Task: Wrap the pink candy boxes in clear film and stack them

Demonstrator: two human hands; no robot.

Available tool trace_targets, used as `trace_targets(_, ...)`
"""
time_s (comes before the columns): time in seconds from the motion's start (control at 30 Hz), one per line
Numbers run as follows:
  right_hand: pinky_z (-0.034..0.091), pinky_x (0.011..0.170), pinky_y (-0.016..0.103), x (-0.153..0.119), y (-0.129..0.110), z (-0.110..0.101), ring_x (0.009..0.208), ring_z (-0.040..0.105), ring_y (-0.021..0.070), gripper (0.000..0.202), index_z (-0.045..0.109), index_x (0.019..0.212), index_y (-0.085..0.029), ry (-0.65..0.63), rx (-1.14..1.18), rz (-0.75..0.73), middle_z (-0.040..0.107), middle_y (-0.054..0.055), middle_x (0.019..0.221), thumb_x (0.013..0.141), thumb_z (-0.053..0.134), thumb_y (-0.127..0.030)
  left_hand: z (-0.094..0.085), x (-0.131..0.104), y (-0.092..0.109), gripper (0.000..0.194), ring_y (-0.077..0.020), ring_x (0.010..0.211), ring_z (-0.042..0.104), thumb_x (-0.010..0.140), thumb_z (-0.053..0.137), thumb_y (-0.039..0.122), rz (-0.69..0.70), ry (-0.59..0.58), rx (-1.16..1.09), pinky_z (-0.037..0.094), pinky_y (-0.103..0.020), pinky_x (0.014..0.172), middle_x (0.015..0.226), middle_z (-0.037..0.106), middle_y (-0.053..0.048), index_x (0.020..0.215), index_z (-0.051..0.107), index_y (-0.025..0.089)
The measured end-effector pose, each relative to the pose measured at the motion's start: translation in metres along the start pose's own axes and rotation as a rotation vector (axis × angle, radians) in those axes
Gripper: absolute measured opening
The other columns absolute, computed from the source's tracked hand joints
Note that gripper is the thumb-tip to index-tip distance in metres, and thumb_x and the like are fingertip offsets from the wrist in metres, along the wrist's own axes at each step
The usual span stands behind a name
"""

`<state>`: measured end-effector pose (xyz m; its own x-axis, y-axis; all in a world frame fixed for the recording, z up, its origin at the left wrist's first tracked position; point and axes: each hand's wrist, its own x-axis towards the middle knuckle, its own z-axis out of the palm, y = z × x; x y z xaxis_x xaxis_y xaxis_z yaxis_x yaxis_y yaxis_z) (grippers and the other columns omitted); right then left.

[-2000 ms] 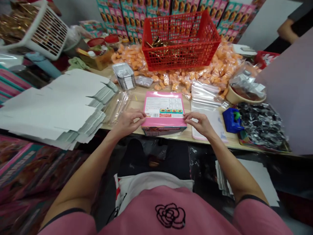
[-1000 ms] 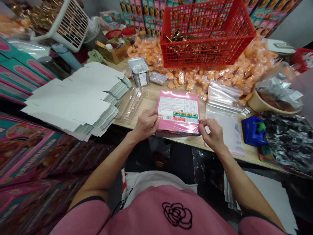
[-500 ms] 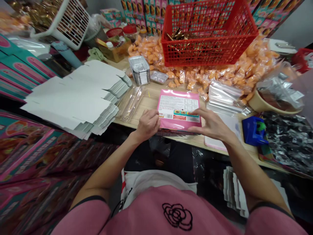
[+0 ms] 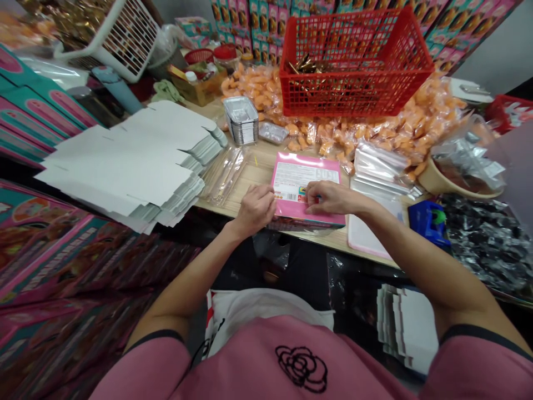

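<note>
Rectangular pink printed cardboard box (image 4: pixel 289 178), glossy-topped, is lying at the near edge of a pale wood-grain table (image 4: pixel 259 173). Left hand (image 4: pixel 256 205), fingers curled, is touching its left side; right hand (image 4: pixel 328 197), fingers bent, is resting over its top, hands apart, any pinch impossible to tell. Box is probably feeling light, stiff yet dentable, slick, opposite side walls offering the surest hold.

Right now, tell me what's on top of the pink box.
A white printed panel shows on the pink box, the right hand over its lower right. Print beneath is covered.
</note>
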<state>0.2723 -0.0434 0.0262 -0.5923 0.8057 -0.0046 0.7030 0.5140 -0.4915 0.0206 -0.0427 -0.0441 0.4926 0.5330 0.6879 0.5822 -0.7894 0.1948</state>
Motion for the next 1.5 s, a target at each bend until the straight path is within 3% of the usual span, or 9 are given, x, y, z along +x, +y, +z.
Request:
trace_targets(0.1, 0.042, 0.069, 0.030, 0.000, -0.002, -0.004, 0.073, 0.057, 0.0158, 0.019, 0.061, 0.066, -0.020, -0.154, 0.033, 0.010, 0.064, 0.002, 0.077, 0.081, 0.073, -0.019, -0.009, 0.004, -0.003, 0.024, -0.0185, 0.080, 0.061, 0.093, 0.051, 0.018, -0.054, -0.046, -0.153, 0.047, -0.035, 0.076, 0.086, 0.067, -0.007, 0.069, 0.053, 0.020)
trace_targets(0.4, 0.040, 0.070, 0.029, -0.004, 0.002, 0.007, 0.074, 0.057, 0.0152, 0.025, 0.053, 0.060, -0.019, -0.055, 0.052, 0.070, 0.065, 0.001, 0.077, 0.079, 0.070, -0.017, -0.019, 0.010, -0.014, 0.020, -0.0164, 0.081, 0.064, 0.087, 0.061, 0.018, -0.049, -0.084, -0.289, 0.051, -0.029, 0.072, 0.087, 0.067, -0.006, 0.067, 0.063, 0.017)
trace_targets(0.63, 0.037, 0.067, 0.030, -0.007, 0.007, 0.012, 0.071, 0.054, 0.0147, 0.026, 0.053, 0.062, -0.019, -0.028, 0.036, 0.049, 0.062, 0.001, 0.077, 0.081, 0.070, -0.021, -0.016, 0.012, -0.012, 0.021, -0.0148, 0.075, 0.062, 0.084, 0.060, 0.014, -0.017, -0.081, -0.246, 0.049, -0.027, 0.066, 0.083, 0.066, -0.004, 0.064, 0.058, 0.018)
trace_targets(0.9, 0.037, 0.069, 0.030, -0.011, 0.004, 0.015, 0.072, 0.051, 0.0149, 0.025, 0.054, 0.065, -0.019, 0.017, -0.012, 0.028, 0.058, 0.003, 0.085, 0.087, 0.065, -0.022, -0.011, 0.011, -0.010, 0.021, -0.0163, 0.076, 0.062, 0.081, 0.057, 0.012, -0.075, -0.093, -0.251, 0.050, -0.030, 0.069, 0.082, 0.064, -0.005, 0.061, 0.054, 0.019)
trace_targets(1.17, 0.038, 0.069, 0.031, -0.010, 0.005, 0.018, 0.072, 0.050, 0.0155, 0.027, 0.052, 0.064, -0.019, 0.031, -0.049, 0.047, 0.056, 0.004, 0.086, 0.085, 0.068, -0.022, -0.008, 0.009, -0.006, 0.024, -0.0164, 0.077, 0.060, 0.081, 0.058, 0.010, -0.105, -0.053, -0.328, 0.049, -0.031, 0.070, 0.083, 0.061, -0.005, 0.061, 0.048, 0.020)
trace_targets(1.3, 0.038, 0.069, 0.031, -0.010, 0.007, 0.019, 0.072, 0.051, 0.0154, 0.027, 0.051, 0.064, -0.020, 0.034, -0.035, 0.042, 0.057, 0.003, 0.086, 0.084, 0.069, -0.021, -0.001, -0.001, -0.008, 0.016, -0.0203, 0.095, 0.061, 0.078, 0.063, 0.015, -0.227, 0.028, -0.347, 0.051, -0.036, 0.082, 0.104, 0.060, -0.009, 0.080, 0.048, 0.020)
trace_targets(1.37, 0.038, 0.069, 0.031, -0.010, 0.007, 0.020, 0.071, 0.051, 0.0153, 0.027, 0.052, 0.064, -0.020, 0.034, -0.023, 0.049, 0.058, 0.004, 0.086, 0.084, 0.069, -0.020, 0.006, -0.008, -0.008, 0.028, -0.0217, 0.101, 0.061, 0.075, 0.068, 0.020, -0.353, 0.087, -0.384, 0.051, -0.036, 0.083, 0.113, 0.058, -0.010, 0.092, 0.046, 0.021)
trace_targets(1.5, 0.038, 0.067, 0.031, -0.009, 0.006, 0.020, 0.069, 0.051, 0.0148, 0.030, 0.050, 0.061, -0.019, 0.034, 0.001, 0.088, 0.058, 0.003, 0.085, 0.081, 0.071, -0.019, 0.023, -0.020, 0.002, 0.027, -0.0166, 0.092, 0.064, 0.079, 0.065, 0.023, -0.632, 0.153, -0.639, 0.050, -0.029, 0.078, 0.099, 0.060, -0.005, 0.093, 0.042, 0.022)
